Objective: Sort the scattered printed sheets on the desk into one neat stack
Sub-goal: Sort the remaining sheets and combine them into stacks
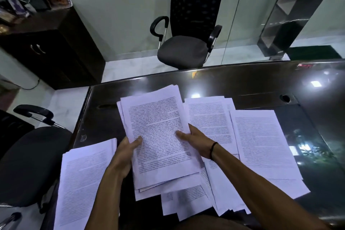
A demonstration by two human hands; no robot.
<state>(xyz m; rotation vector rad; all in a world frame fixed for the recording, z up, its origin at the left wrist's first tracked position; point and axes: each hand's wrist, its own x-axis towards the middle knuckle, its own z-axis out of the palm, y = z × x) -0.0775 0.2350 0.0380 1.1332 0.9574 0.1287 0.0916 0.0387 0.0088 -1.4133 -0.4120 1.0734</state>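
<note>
**Half-gathered bundle held above the scatter**

Dark and glossy, the surface (252, 87) is seen strewn with printed sheets, an office chair (186, 30) parked beyond its far edge. A bundle of sheets (158, 136) is held up in the middle, its long axis running away from the body and leaning slightly left. It is gripped low on both sides: the left hand (127, 153) has its thumb laid over the top page with the other fingers hidden underneath, and the right hand (194, 142) is curled round the right edge, thumb on top. One loose pile (84, 179) lies just beside the left hand, near the front-left corner; a wider scatter (261, 145) lies to the right, beside and beneath the right forearm. Collection looks about midway. The left pile is judged nearest to the left hand, while the right-hand spread falls to the right hand.
</note>
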